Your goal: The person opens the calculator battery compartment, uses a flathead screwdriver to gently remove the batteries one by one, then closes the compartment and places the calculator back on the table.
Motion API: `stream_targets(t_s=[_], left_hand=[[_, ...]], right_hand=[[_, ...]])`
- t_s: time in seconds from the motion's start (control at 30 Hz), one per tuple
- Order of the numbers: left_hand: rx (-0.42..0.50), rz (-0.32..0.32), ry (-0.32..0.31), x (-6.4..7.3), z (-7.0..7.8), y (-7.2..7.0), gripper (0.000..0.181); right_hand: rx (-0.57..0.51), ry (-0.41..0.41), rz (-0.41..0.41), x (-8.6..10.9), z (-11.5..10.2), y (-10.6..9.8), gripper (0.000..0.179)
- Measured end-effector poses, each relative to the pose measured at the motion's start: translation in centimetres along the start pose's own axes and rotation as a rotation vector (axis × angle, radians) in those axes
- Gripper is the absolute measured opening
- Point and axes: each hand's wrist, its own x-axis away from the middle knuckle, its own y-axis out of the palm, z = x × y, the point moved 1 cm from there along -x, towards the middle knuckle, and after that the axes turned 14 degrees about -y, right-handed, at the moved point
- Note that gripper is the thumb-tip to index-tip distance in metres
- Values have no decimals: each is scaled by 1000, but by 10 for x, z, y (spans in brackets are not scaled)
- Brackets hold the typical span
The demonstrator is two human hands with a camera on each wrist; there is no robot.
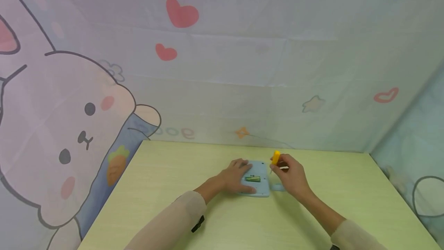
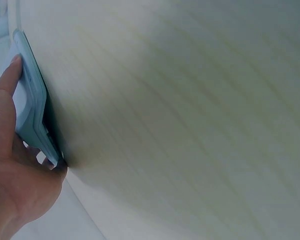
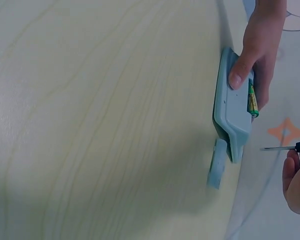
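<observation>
A flat light-blue plastic device point(image 1: 262, 169) lies on the table with a recess in its upper face, where green batteries point(image 1: 253, 179) show. My left hand point(image 1: 234, 178) grips its left part, thumb on the near side and fingers across the far side; the left wrist view shows the hand point(image 2: 22, 180) at the device's edge point(image 2: 37, 100). Between thumb and fingers, my right hand point(image 1: 294, 174) holds a screwdriver point(image 1: 276, 157) with a yellow handle. Its metal shaft point(image 3: 278, 148) stands apart from the device in the right wrist view. A small light-blue cover point(image 3: 217, 164) lies beside the device.
The pale wood-grain table point(image 1: 166, 173) ends at a printed cloth point(image 1: 225, 107) hanging behind it. A large rabbit print point(image 1: 69, 126) covers the cloth on the left. A small black item point(image 1: 197, 223) shows at the left sleeve point(image 1: 173, 219).
</observation>
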Motion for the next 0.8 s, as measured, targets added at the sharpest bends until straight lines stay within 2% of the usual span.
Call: stream_targets(t_s=[0.33, 0.8], left_hand=[[3, -3, 0, 0, 0, 1, 98], [-34, 6, 18, 1, 1, -5, 97]], right_hand=[[40, 18, 0, 1, 2, -9, 20], [107, -72, 30, 6, 11, -12, 17]])
